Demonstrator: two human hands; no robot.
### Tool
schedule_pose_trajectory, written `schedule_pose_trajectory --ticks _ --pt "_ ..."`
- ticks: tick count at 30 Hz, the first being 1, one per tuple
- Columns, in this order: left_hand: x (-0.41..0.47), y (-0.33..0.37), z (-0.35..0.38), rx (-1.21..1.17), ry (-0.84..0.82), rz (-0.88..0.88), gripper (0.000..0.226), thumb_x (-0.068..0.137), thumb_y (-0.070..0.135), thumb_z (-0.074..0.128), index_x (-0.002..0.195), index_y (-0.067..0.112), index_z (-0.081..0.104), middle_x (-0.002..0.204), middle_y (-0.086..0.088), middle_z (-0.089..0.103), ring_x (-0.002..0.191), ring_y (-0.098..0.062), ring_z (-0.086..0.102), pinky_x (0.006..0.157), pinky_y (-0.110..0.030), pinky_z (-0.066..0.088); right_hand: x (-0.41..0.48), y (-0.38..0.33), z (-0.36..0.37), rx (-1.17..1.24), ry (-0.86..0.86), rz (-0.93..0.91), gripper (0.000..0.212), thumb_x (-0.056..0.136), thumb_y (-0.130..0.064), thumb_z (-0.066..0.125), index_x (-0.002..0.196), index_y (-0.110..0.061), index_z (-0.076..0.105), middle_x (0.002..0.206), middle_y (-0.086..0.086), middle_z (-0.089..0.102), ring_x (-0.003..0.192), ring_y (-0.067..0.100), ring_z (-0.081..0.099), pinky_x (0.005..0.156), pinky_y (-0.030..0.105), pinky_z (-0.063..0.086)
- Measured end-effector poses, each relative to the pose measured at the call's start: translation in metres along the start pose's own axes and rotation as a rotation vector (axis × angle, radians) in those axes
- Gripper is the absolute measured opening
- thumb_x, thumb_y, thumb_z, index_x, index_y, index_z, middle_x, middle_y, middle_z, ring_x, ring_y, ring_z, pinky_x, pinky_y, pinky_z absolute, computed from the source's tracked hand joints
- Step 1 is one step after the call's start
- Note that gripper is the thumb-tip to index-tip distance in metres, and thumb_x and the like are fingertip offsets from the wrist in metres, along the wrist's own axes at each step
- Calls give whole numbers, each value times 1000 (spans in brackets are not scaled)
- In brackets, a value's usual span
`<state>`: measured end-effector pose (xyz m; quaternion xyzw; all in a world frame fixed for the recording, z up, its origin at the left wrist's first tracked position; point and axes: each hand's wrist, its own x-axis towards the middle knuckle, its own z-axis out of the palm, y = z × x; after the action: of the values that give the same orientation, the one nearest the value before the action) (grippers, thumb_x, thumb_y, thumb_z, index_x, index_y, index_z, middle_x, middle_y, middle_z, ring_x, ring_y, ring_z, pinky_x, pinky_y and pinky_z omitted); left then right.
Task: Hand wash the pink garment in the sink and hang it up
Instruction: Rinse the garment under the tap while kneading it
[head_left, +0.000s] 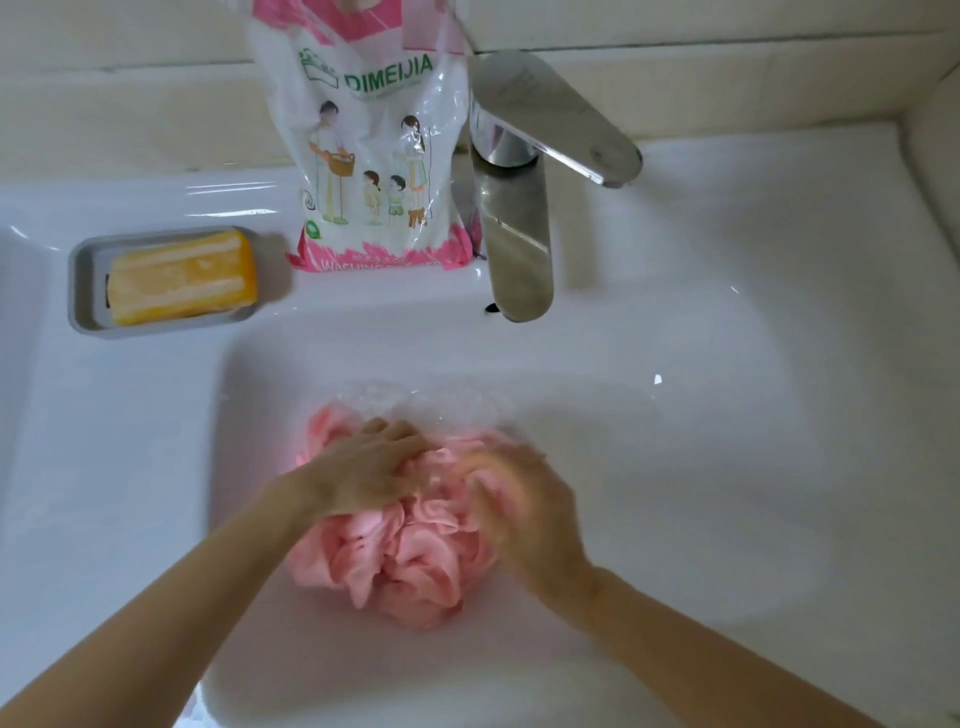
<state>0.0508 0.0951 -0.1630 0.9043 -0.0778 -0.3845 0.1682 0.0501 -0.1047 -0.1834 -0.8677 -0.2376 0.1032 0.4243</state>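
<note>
The pink garment (405, 561) lies bunched up and wet in the basin of the white sink (701, 467), in shallow water with some suds behind it. My left hand (363, 467) presses down on its upper left part, fingers curled into the cloth. On its right side my right hand (524, 514) grips the fabric; it is blurred with motion. Both forearms reach in from the bottom of the view.
A chrome faucet (519, 208) juts over the basin's back edge. A washing powder bag (374, 145) stands left of it on the sink ledge. Further left sits a grey soap dish (83, 291) holding a yellow soap bar (182, 278).
</note>
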Motion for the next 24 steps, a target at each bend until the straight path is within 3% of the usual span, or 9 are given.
schedule_pose_trajectory --ticks 2,4,7,9,12,14,17,20,24 --pt "-15 1 13 -38 -24 -42 122 45 101 18 149 38 9 149 9 21 131 -16 24 109 -36 28 3 8 -22 2 105 391 34 86 -44 54 114 -27 61 121 2 59 111 24 56 92 24 38" --pt "-26 10 35 0 0 -78 140 32 100 32 150 35 -8 157 9 0 142 -19 8 114 -43 23 5 18 -22 186 -25 879 52 86 -55 55 133 -33 46 136 10 41 121 30 47 102 35 38" --pt "-26 26 69 -1 230 -94 134 37 98 33 149 26 13 156 0 18 141 -24 19 105 -54 33 7 15 -10 350 19 1054 68 84 -64 52 143 -39 30 142 15 27 125 36 41 106 42 36" --pt "-17 30 82 6 451 -54 109 48 88 39 131 18 41 131 -2 48 115 -26 45 78 -51 51 14 4 -5 237 5 978 76 82 -66 52 147 -37 24 144 14 24 129 36 38 105 40 32" --pt "-7 35 82 -37 608 10 77 48 70 46 105 19 49 99 4 52 87 -25 56 61 -39 49 31 0 15 -37 -58 784 66 80 -62 60 134 -28 45 131 5 36 119 29 47 95 32 38" --pt "-8 36 82 -63 629 15 72 48 67 50 105 23 48 96 6 57 86 -24 59 62 -38 48 38 7 13 -37 -49 650 38 85 -39 65 115 -17 59 120 4 48 108 25 55 84 27 40" --pt "-9 35 90 -265 621 -193 93 53 65 65 134 24 42 125 3 55 109 -27 54 83 -46 46 28 10 -3 234 16 477 14 83 -12 65 96 -14 61 100 2 61 91 17 60 74 19 41" --pt "0 30 98 -176 581 -273 96 64 68 42 149 28 23 137 4 45 112 -25 47 95 -43 41 6 -7 -4 303 44 180 16 80 -23 62 92 -12 60 92 -2 63 83 10 59 75 18 44" --pt "10 31 97 -182 556 -278 58 77 54 26 122 29 53 110 4 54 102 -22 48 88 -35 39 -5 -5 40 -263 28 -70 31 88 -50 50 97 -21 55 99 1 57 91 20 54 78 30 46"
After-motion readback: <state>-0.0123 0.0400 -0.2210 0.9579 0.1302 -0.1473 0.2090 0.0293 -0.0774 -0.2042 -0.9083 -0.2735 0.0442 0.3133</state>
